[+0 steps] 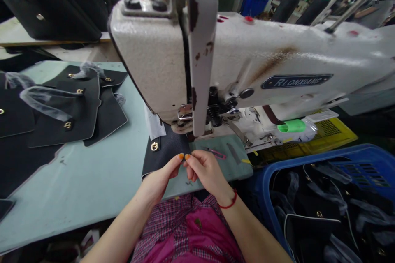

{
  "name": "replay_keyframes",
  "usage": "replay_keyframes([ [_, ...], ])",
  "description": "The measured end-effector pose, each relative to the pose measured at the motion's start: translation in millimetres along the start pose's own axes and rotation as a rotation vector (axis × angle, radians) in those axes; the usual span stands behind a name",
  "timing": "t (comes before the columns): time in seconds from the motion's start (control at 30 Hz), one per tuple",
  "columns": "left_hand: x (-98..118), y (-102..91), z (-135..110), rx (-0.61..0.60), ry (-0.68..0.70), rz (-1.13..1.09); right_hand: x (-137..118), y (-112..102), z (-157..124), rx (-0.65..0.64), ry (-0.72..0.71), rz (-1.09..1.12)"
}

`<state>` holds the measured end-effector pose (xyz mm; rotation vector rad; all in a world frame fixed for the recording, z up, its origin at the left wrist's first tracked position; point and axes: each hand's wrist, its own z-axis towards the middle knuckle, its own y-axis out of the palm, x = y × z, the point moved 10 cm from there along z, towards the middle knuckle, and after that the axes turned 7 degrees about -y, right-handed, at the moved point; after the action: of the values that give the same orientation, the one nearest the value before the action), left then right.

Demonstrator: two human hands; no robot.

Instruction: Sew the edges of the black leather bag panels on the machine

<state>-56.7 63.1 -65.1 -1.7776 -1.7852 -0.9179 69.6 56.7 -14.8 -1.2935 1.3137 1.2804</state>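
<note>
A black leather piece with a gold clasp lies on the table under the head of a white sewing machine. My left hand rests on its near edge, thumb and fingers pinched. My right hand, with a red cord at the wrist, pinches against the left thumb tip just right of the piece. What the fingertips hold between them is too small to make out. Pink thread snips lie on the table just beyond my right hand.
Several black leather pieces with gold clasps and plastic wraps lie spread at the left of the pale green table. A blue crate of black pieces stands at the right, a yellow crate behind it. Black bags sit far left.
</note>
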Motion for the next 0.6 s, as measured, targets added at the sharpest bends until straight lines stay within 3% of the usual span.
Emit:
replay_keyframes([
  [0.37, 21, 7.7, 20, -0.121, 0.051, 0.016, -6, -2, 26, -0.004, -0.036, -0.006],
  [0.6, 42, 5.6, 29, -0.089, 0.106, 0.135, -9, -3, 40, 0.014, -0.075, -0.018],
])
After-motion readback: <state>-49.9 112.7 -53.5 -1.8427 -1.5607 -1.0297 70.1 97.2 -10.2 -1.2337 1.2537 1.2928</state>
